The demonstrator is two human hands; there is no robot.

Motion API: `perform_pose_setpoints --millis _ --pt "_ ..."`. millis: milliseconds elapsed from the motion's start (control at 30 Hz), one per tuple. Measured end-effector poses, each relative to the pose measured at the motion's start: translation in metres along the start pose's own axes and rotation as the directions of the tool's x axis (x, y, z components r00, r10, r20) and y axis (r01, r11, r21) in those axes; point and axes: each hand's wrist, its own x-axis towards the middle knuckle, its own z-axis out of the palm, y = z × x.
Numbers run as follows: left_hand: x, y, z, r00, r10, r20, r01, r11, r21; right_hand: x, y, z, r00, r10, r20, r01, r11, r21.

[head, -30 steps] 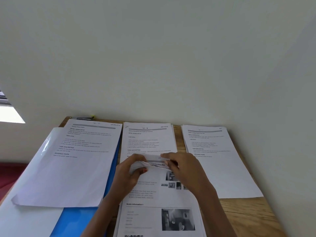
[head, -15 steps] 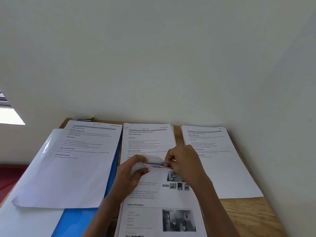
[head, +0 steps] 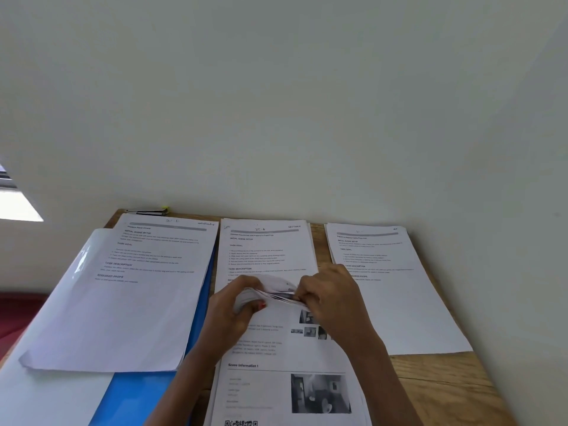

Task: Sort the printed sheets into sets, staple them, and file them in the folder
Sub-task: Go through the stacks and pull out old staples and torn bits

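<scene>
Matt white paper, smooth, printed in black: bent sheaf [head: 276,292] gripped by left hand [head: 233,312] and right hand [head: 332,299], middle stack [head: 285,367] under both hands, left stack [head: 129,302] beside the left hand, right stack [head: 399,302] beside the right. Glossy blue plastic folder [head: 138,398] by the left forearm, with shiny white cover flap [head: 46,395] catching light. Grained wood table [head: 445,392] by the right forearm, low sheen. Matt painted wall [head: 276,103] beyond the hands.
</scene>
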Motion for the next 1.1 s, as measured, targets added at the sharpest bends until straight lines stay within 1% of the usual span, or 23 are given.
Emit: perform_pose_setpoints --millis 67,100,167,233,300,400,433,467,533,567,633,767,867,1000,1100 --pt "0.0 0.001 -0.001 1.0 0.007 -0.004 -0.007 1.0 -0.009 -0.002 0.0 -0.002 0.999 0.007 0.04 -0.008 0.999 0.035" --pt "-0.001 0.001 -0.001 1.0 0.007 -0.005 -0.007 1.0 -0.013 -0.003 -0.001 -0.003 0.997 0.03 0.066 -0.034 0.998 0.057" --pt "0.0 0.002 -0.001 1.0 0.007 -0.004 -0.007 1.0 -0.013 -0.001 -0.001 -0.007 0.985 0.092 0.145 -0.116 0.98 0.162" --pt "0.0 0.002 0.0 1.0 0.016 -0.004 -0.016 1.0 -0.008 0.0 -0.002 -0.012 0.946 0.162 0.28 -0.235 0.94 0.248" --pt "0.0 0.001 -0.001 0.999 0.032 0.01 -0.032 0.999 -0.008 0.0 -0.003 -0.015 0.897 0.195 0.398 -0.324 0.9 0.29" --pt "0.0 -0.002 -0.002 0.998 0.068 0.018 -0.068 0.997 0.037 -0.001 -0.007 -0.019 0.87 0.203 0.449 -0.402 0.82 0.409" --pt "0.0 -0.003 -0.002 0.998 0.066 0.016 -0.066 0.997 0.039 0.001 -0.007 -0.02 0.86 0.226 0.458 -0.433 0.798 0.419" --pt "0.0 -0.003 -0.002 0.998 0.064 0.014 -0.064 0.997 0.036 0.003 -0.008 -0.021 0.848 0.263 0.46 -0.463 0.791 0.401" --pt "0.0 -0.002 -0.001 0.997 0.074 0.014 -0.074 0.997 0.033 0.008 -0.006 -0.018 0.836 0.348 0.424 -0.489 0.824 0.288" --pt "0.001 -0.002 -0.001 0.997 0.081 0.016 -0.081 0.996 0.034 0.01 -0.005 -0.015 0.845 0.367 0.389 -0.472 0.855 0.217" --pt "0.001 -0.002 0.0 0.996 0.085 0.02 -0.086 0.996 0.027 0.012 -0.005 -0.014 0.875 0.362 0.322 -0.412 0.906 0.101" --pt "0.0 -0.005 0.0 0.997 0.083 0.01 -0.083 0.996 0.025 0.012 -0.008 -0.011 0.91 0.322 0.261 -0.349 0.935 0.066" --pt "0.001 -0.007 0.001 0.998 0.067 0.006 -0.067 0.997 0.032 0.011 -0.007 -0.006 0.95 0.258 0.178 -0.262 0.965 0.002" --pt "0.002 -0.006 0.001 0.997 0.072 0.015 -0.073 0.996 0.05 0.011 -0.005 -0.002 0.946 0.267 0.183 -0.268 0.963 -0.021" --pt "0.001 -0.006 0.001 0.998 0.066 0.021 -0.067 0.997 0.038 0.013 -0.005 -0.003 0.956 0.236 0.173 -0.224 0.971 -0.085"
